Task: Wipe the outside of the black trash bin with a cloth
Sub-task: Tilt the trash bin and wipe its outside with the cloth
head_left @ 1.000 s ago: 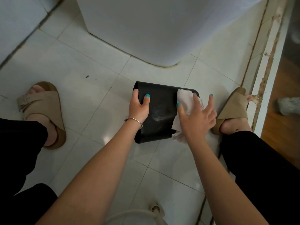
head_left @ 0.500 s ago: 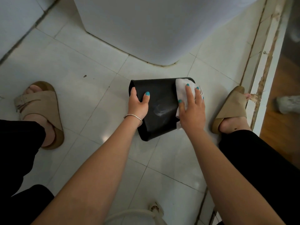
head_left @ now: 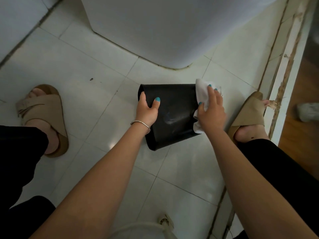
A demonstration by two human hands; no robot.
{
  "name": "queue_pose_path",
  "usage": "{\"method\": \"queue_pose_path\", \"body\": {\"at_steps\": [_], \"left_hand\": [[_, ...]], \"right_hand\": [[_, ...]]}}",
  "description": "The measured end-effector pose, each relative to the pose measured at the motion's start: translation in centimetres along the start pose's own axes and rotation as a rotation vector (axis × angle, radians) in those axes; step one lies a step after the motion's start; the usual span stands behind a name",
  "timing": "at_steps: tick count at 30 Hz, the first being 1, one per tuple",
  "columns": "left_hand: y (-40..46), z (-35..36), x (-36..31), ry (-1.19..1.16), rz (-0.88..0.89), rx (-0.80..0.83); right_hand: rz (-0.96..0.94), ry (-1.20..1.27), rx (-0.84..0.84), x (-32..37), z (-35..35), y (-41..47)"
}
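**Bin on its side, cloth at its right edge**

Floor (head_left: 82,69) is pale glossy tile w/ thin dark grout lines; a soft light patch reflects just below the bin. One small dark speck (head_left: 91,79) sits on the tile to the upper left. A big white unit (head_left: 164,26) w/ a rounded bottom corner stands at the top of view, a grimy seam where it meets the floor. Along the right runs a white threshold (head_left: 283,80) w/ chipped, brownish edges; past it, wood flooring (head_left: 303,128) and a blurry grey object, can't tell what. A pale hose (head_left: 138,226) and fitting show at the bottom edge.

Bin (head_left: 174,116), black, lies tipped on its side on the tile, centre of view, between the person's two tan sandals (left (head_left: 43,116), right (head_left: 250,114)). A whitish smear shows on its upper face.

Left hand (head_left: 146,111) grips the bin's left edge: thumb on the outer wall, fingers curled over the edge. Bracelet (head_left: 140,124) on that wrist.

Right hand (head_left: 211,111) presses the white cloth (head_left: 202,94) against the bin's right side, fingers laid nearly straight over it, cloth bunching out above and below the palm. Person wears black trousers, crouched over the work.
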State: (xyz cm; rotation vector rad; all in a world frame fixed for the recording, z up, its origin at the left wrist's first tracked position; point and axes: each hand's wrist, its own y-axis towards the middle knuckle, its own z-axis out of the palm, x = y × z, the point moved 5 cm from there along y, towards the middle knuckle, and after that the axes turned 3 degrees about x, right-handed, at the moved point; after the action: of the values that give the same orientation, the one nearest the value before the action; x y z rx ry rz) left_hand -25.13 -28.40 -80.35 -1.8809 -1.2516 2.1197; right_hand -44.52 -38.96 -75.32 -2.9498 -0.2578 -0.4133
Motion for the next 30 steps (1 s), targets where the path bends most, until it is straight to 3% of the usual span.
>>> {"method": "queue_pose_path", "body": {"at_steps": [12,30], "left_hand": [[-2.0,0.0,0.1,0.032,0.082,0.051],[-1.2,-0.1,0.9,-0.12,0.076,0.111]], "right_hand": [[0.142,0.025,-0.061,0.3,0.8,-6.7],[0.039,0.224,0.019,9.9,4.1,-10.2]]}}
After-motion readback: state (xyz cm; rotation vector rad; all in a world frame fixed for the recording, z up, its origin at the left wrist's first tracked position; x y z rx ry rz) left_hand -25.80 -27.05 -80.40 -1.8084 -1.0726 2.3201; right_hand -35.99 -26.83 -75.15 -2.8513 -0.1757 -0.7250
